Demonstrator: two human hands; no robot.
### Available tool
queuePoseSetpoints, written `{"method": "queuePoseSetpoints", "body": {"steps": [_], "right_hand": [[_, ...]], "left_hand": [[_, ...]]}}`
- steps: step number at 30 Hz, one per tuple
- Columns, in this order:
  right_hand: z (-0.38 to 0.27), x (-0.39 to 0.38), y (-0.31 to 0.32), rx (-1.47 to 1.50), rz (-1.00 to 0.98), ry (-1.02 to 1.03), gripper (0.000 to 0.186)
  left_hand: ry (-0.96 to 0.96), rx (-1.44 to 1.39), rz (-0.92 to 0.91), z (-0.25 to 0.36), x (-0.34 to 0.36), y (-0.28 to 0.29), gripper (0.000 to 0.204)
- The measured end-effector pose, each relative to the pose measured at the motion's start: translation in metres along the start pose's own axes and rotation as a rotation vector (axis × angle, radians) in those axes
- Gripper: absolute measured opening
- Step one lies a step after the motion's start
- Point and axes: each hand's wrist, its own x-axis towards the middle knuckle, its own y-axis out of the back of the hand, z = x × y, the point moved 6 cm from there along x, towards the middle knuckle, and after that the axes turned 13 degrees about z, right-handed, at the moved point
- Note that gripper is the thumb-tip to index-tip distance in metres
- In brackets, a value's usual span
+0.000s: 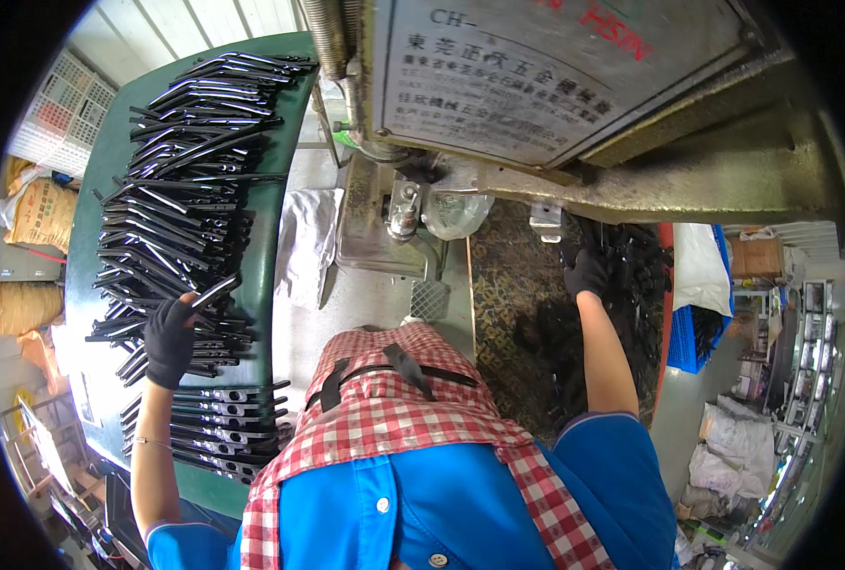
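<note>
My left hand (169,342), in a dark glove with bare fingertips, is closed on a black tube (215,293) with a shiny surface. The tube slants up and to the right above a long pile of similar bent black tubes (180,214) on the green table. On the other side, my right hand (588,274), also dark-gloved, reaches to the left edge of a heap of small black parts (636,275). Its fingers blend into the dark parts, so what they hold, if anything, is hidden. Just beyond it sits a small metal block (546,221) on the machine.
A large metal machine (708,152) with a plate overhangs the front right. Under it are a clear plastic bag (456,211) and a foot pedal (429,298). Flat black parts with holes (223,423) lie at the green table's (95,247) near end. A blue crate (689,340) stands right.
</note>
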Motion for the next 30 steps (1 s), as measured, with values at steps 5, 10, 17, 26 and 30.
{"method": "queuePoseSetpoints", "body": {"steps": [5, 10, 17, 26, 30], "right_hand": [[-0.033, -0.035, 0.066, 0.55, 0.095, 0.012, 0.052], [-0.14, -0.092, 0.179, 0.782, 0.327, 0.63, 0.044], [-0.204, -0.134, 0.265, 0.926, 0.147, 0.929, 0.039], [-0.232, -0.142, 0.284, 0.48, 0.151, 1.05, 0.036], [-0.239, -0.133, 0.289, 0.58, 0.059, 1.037, 0.038]], "left_hand": [[0.098, -0.049, -0.217, 0.058, 0.042, -0.021, 0.029], [-0.034, -0.114, -0.256, 0.118, 0.084, -0.044, 0.035], [-0.115, -0.281, -0.328, 0.146, 0.103, -0.042, 0.036], [-0.197, -0.127, -0.463, 0.146, 0.105, -0.048, 0.037], [-0.233, -0.078, -0.407, 0.148, 0.114, -0.049, 0.038]]}}
